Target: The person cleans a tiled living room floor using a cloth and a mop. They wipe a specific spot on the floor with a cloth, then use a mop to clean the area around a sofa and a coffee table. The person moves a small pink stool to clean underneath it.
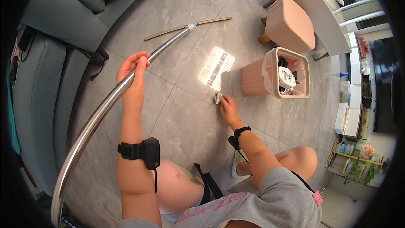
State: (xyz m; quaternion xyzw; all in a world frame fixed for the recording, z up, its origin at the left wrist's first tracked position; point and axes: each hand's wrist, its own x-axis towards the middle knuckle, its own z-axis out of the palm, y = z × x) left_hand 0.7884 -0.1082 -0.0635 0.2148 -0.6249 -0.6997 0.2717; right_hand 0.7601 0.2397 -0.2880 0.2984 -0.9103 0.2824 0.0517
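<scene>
My left hand (pixel 134 71) is closed around the shiny metal pole of a floor squeegee (pixel 96 117). The pole slants from the lower left up to a thin, brownish crossbar head (pixel 168 33), which lies on the grey tiles ahead. Low over the floor, my right hand (pixel 228 109) pinches a small, crumpled, whitish wad (pixel 217 98), perhaps tissue; the fingers partly cover it. To the right of that hand stands a pink ribbed trash bin (pixel 254 76) with a clear liner. White packaging (pixel 287 78) and dark scraps lie inside it.
A pink padded stool (pixel 292 23) stands behind the bin, beside a white table (pixel 321 10). Along the left runs a grey sofa (pixel 63 12), with a black strap (pixel 98 57) hanging from it. A shelf with plants (pixel 358 156) is at the far right.
</scene>
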